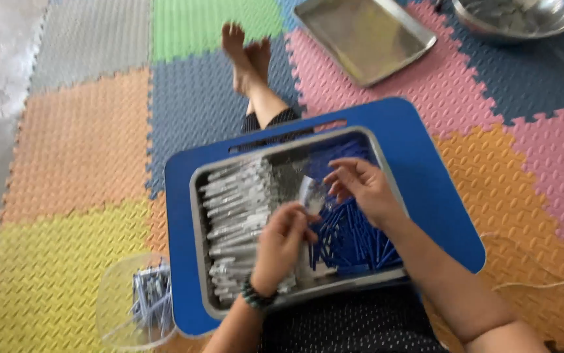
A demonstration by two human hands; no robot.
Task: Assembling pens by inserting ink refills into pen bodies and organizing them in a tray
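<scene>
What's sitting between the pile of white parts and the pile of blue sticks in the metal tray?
In the head view, the left hand and a small clear piece it pinches.

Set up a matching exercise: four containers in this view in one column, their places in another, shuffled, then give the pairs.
Things:
1. metal tray with blue sticks
2. empty metal tray
3. clear plastic tub
4. steel bowl

Places:
A. top right corner
B. on the blue lap board
C. on the yellow mat, bottom left
D. on the pink mat, top centre

Pairs: 1-B, 2-D, 3-C, 4-A
</scene>
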